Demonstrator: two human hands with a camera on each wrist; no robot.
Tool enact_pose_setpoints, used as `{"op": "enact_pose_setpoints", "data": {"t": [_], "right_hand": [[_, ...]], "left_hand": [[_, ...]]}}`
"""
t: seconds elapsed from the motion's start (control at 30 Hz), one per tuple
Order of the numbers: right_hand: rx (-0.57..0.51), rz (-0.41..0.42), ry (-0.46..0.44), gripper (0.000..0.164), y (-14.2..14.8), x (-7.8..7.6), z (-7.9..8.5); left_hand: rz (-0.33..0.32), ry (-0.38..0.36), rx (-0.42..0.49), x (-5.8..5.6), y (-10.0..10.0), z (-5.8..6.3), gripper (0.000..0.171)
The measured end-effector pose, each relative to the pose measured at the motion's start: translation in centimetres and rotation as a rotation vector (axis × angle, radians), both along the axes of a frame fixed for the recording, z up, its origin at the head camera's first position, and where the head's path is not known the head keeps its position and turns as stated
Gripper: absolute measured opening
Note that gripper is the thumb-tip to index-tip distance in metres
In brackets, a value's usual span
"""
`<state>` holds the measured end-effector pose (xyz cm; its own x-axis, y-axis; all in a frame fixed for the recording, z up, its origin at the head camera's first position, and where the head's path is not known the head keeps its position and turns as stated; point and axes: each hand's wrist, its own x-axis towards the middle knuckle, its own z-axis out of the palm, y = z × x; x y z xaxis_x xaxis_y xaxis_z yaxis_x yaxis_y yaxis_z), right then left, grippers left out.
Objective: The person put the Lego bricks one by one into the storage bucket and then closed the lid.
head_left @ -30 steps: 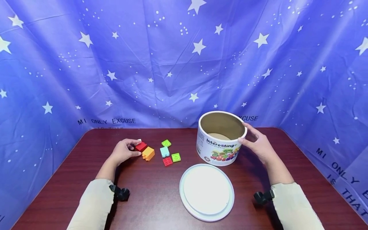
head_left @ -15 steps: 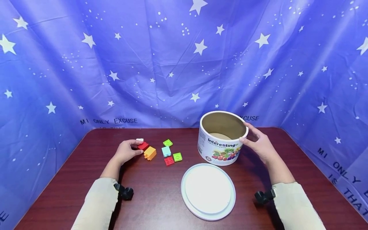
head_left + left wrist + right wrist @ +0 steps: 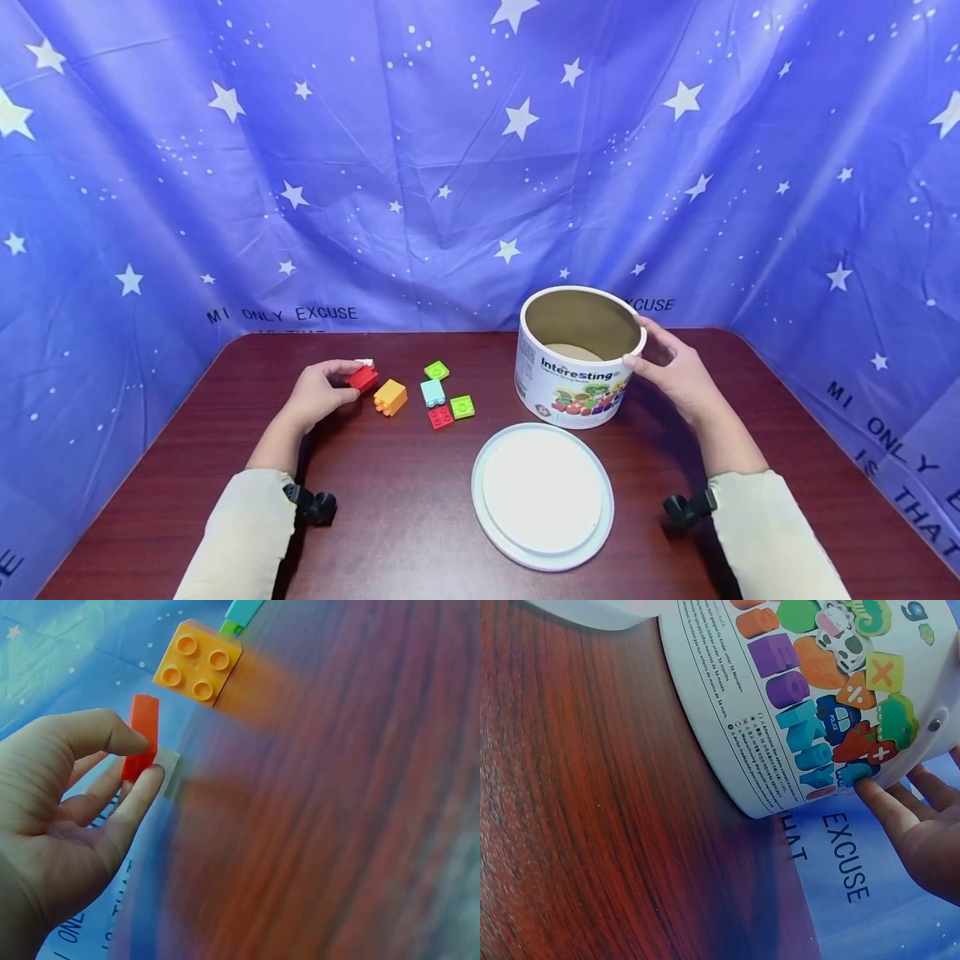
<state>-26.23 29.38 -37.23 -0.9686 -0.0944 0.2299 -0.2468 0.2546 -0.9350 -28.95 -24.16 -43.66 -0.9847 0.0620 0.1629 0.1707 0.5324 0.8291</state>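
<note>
My left hand (image 3: 318, 393) pinches a red toy brick (image 3: 363, 378) between thumb and fingertips at the left of the table. In the left wrist view the red brick (image 3: 142, 735) stands narrow side toward the camera. Just right of it sits an orange block (image 3: 391, 397), its four-stud face (image 3: 196, 666) turned to that camera. A small white brick (image 3: 365, 362) peeks out behind the red one. My right hand (image 3: 678, 379) grips the right side of a round white bucket (image 3: 573, 400), thumb at the front of the rim; its label reads "Interesting".
Between the orange block and the bucket lie a light blue brick (image 3: 432, 392), a flat red brick (image 3: 440, 417) and two green plates (image 3: 437, 370). A round white lid (image 3: 542, 496) lies in front of the bucket. A starry blue cloth (image 3: 450, 167) hangs behind the table.
The red brick, held in my left hand, has come away to the left from the orange block, leaving a gap. My right hand stays at the bucket.
</note>
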Motion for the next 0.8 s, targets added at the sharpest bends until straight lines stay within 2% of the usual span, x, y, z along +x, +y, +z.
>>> {"op": "enact_pose_setpoints", "data": {"t": [0.47, 0.8], "right_hand": [[0.003, -0.003, 0.0, 0.074, -0.1, 0.0, 0.1], [-0.006, 0.004, 0.001, 0.074, -0.2, 0.1, 0.1]], "left_hand": [[-0.006, 0.046, 0.1, 0.7, -0.2, 1.2, 0.049], [-0.017, 0.039, 0.138, 1.3, 1.0, 2.8, 0.048]]}}
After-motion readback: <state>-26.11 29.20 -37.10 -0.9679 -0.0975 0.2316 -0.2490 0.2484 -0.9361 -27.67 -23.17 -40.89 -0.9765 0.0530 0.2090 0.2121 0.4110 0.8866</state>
